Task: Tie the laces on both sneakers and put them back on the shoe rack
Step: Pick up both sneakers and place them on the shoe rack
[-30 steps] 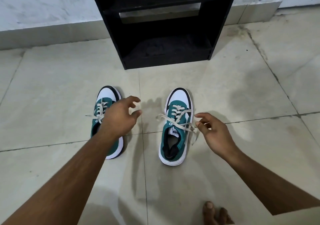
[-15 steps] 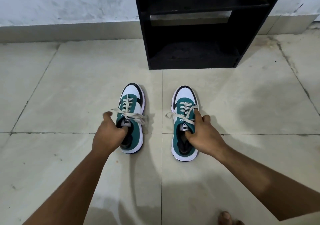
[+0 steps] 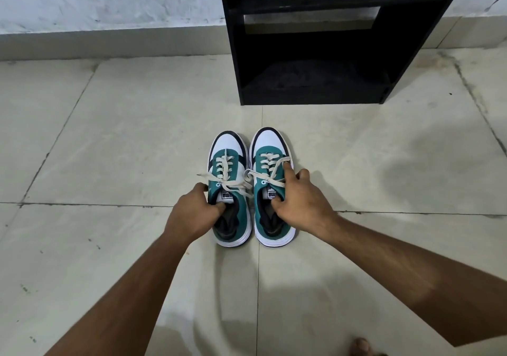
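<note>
Sneakers, two of them, sit side by side and nearly touching on the tiled floor [image 3: 109, 136] before one black shoe rack [image 3: 310, 53]. Left hand [image 3: 192, 215] grips the left sneaker [image 3: 227, 163] at its collar; right hand [image 3: 299, 202] clamps the right sneaker [image 3: 271, 147] likewise. Laces [image 3: 227, 182] lie loose on both.

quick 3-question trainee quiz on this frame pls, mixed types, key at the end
1. True or false: both sneakers already sit inside the black shoe rack.
2. The left hand grips the left sneaker at: A) the toe B) the collar opening C) the sole.
3. Fill in: the two sneakers stand side by side on the tiled ____.

Key: 1 false; they are on the floor in front of it. 2 B; the right hand likewise holds the right sneaker. 3 floor.
</note>
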